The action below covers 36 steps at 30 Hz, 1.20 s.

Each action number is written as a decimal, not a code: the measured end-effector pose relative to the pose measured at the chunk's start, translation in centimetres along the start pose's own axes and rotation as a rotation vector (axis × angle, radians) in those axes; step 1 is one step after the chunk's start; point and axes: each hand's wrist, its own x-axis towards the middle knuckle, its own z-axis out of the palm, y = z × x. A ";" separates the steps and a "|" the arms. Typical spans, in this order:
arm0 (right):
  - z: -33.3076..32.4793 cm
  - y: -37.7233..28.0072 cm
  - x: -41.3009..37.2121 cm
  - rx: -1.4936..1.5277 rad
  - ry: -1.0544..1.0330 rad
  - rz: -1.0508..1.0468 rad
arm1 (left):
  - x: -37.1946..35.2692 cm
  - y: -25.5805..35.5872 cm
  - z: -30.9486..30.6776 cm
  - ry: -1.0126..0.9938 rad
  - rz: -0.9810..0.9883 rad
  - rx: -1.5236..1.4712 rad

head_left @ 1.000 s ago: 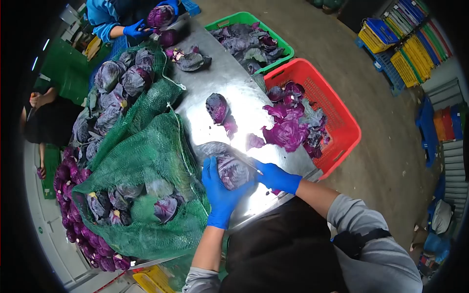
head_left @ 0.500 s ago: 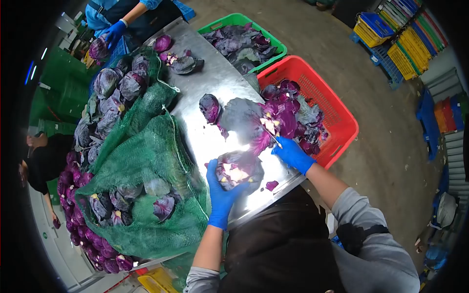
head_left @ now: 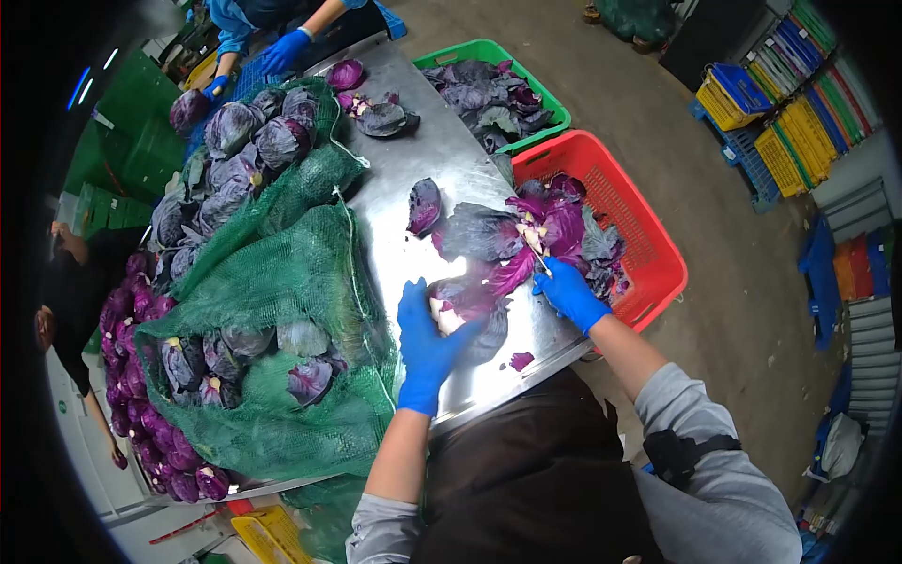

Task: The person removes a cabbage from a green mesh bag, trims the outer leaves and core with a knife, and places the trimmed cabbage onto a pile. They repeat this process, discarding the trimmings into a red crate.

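So, my left grip (head_left: 425, 350) is cupping the red cabbage (head_left: 488, 324) down on the metal desk (head_left: 442, 155), fingers running up its left side and thumb lying across its near side. It's coming through pretty blurry, but a pale cut patch is facing those fingers.

The relation I'm minding most: the cabbage is sitting between my hands, touching the left and lying apart from the right, down and to its left. Being roundish, it isn't showing me any clear long axis.

My right grip (head_left: 571, 294) is pressing closed around a small knife (head_left: 539, 258), and the blade is pointing forward and a bit left at the loose outer leaves (head_left: 479, 233), not at the cabbage. I can't tell if the tip is touching them. Those leaves are lying just beyond the cabbage, with the red crate (head_left: 651, 246) standing to their right, at the desk's edge.
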 end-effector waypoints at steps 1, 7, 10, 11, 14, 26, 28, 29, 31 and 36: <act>-0.1 -0.4 -0.5 0.006 0.004 0.017 | 0.4 1.9 0.9 -0.041 -0.002 0.231; -1.2 2.3 1.6 0.122 -0.017 0.094 | 0.1 3.3 0.5 -0.222 0.088 0.417; -2.4 5.0 3.8 0.431 0.102 0.130 | -1.2 2.8 -1.6 -0.204 0.273 0.123; -4.4 7.2 6.0 0.338 0.121 0.073 | -1.3 2.8 -2.4 -0.243 0.298 0.140; -8.8 1.8 4.6 -0.123 -0.002 0.295 | -0.4 3.2 -2.6 -0.364 0.252 0.154; 1.0 -2.0 -5.5 -0.041 -0.094 -0.403 | -3.7 2.4 3.1 -0.133 -0.083 0.202; -0.6 -4.1 -5.9 -0.136 -0.215 -0.314 | -2.2 3.3 2.9 -0.171 -0.101 0.164; -0.7 -4.4 -5.9 -0.261 -0.208 -0.363 | -1.7 3.2 2.7 -0.215 -0.092 0.139; -0.8 -5.5 -5.4 -0.388 -0.202 -0.414 | -0.8 3.1 2.3 -0.287 -0.057 0.010; 0.0 -7.1 -0.5 -0.351 -0.252 -0.445 | -0.3 1.5 2.2 -0.237 0.041 0.195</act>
